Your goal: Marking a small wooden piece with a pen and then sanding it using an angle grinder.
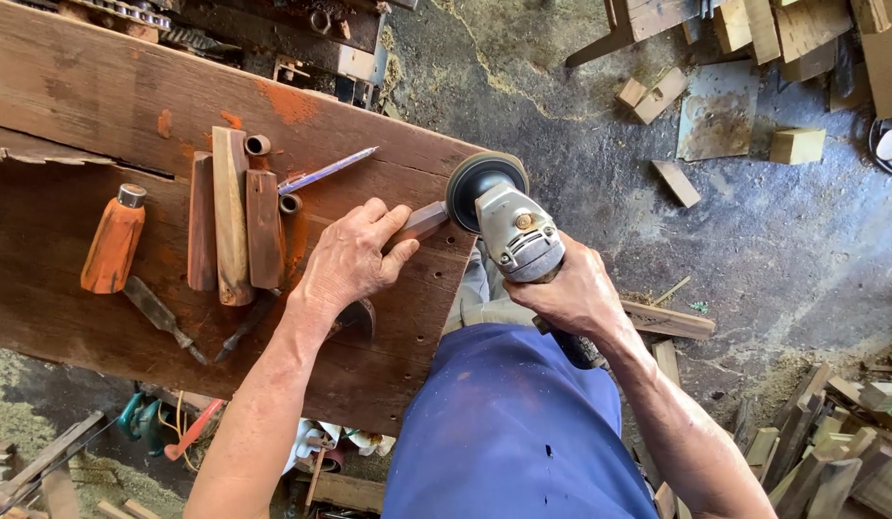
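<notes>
Head view, my entries. Left hand [350, 258]: closed on a small wood block [422, 221], pinning it at the workbench [71, 86] edge. Right hand [571, 293]: wrapped around a grey angle grinder [508, 226], disc at the block's end. Risk, as I judge it: fingers sit near the disc; a kick could drive it into them. Containers: none I can see. Nearby: three wood blanks [230, 221], orange-handled tool [112, 242].

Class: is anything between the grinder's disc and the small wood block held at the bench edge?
Nothing visible. The left hand holds the block directly against the disc of the grinder gripped by the right hand.
</notes>
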